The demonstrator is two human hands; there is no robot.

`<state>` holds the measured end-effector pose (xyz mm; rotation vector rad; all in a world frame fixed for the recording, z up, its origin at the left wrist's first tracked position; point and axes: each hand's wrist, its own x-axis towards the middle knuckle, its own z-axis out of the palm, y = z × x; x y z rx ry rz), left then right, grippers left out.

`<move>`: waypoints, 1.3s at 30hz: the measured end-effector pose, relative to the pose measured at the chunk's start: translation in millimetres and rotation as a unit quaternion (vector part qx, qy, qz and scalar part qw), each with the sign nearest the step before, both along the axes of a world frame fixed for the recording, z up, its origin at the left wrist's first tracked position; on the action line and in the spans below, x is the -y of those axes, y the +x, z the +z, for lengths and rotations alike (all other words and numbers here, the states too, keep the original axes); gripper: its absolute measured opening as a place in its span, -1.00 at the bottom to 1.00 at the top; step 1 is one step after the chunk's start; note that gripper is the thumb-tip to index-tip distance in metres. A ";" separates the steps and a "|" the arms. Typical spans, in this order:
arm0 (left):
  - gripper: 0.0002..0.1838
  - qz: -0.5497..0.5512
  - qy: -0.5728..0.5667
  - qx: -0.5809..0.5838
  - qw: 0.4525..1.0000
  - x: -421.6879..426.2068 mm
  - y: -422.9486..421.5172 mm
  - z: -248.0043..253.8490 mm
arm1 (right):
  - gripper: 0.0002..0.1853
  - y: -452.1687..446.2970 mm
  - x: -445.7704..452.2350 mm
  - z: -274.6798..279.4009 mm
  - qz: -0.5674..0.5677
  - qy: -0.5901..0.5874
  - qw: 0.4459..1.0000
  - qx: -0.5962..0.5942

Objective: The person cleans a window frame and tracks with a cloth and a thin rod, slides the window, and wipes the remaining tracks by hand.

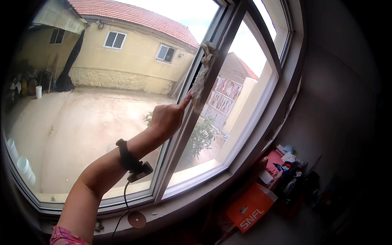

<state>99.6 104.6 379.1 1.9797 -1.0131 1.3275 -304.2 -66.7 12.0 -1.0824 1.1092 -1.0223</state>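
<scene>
My left hand reaches up from the lower left to the upright frame between two window panes. Its index finger is stretched out, with the tip against a crumpled, pale, see-through cloth; the other fingers are curled, and the thumb is hidden. Along the frame the cloth hangs in a long bunch, above and beside the fingertip. A black band with a small dark device and a cable is on the wrist. My right hand is out of view.
A sill with a brown disc runs below the window. At the lower right lie an orange box and a pile of clothes. Outside are a yard, white buckets, a plant and a yellow building.
</scene>
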 end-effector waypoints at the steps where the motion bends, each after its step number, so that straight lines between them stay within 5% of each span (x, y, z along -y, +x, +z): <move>1: -0.35 -0.023 -0.008 0.006 1.000 -0.8 1.5 -31.0 | -0.90 2.5 3.5 -9.9 -0.001 -0.019 1.000 0.020; 4: -0.30 -0.044 0.023 -0.052 0.997 -6.4 -8.0 -113.4 | -0.89 12.0 -18.0 28.1 0.027 0.026 0.999 -0.007; 16: -0.29 -0.041 0.135 -0.188 0.972 -52.9 -66.0 -327.1 | -0.85 -1.3 -37.2 -1.5 0.098 0.022 0.985 -0.143; 20: -0.27 -0.049 0.113 -0.199 0.972 -62.3 -72.3 -339.0 | -0.86 -5.1 -40.6 -2.5 0.103 0.018 0.984 -0.145; 28: -0.26 -0.047 0.009 -0.179 0.983 -24.5 -55.1 -217.0 | -0.86 12.4 -51.6 26.2 0.127 -0.029 0.970 -0.207; 31: -0.28 -0.056 0.034 -0.214 0.975 -39.6 -66.3 -256.8 | -0.85 -16.0 -10.9 -42.3 0.170 -0.072 0.964 -0.190; 35: -0.31 -0.120 0.037 -0.272 0.954 -57.6 -75.1 -306.2 | -0.83 -15.8 -23.6 -24.6 0.167 -0.121 0.956 -0.211; 39: -0.29 -0.157 0.076 -0.359 0.917 -72.4 -72.0 -290.2 | -0.82 21.6 -40.7 12.8 0.164 -0.058 0.964 -0.202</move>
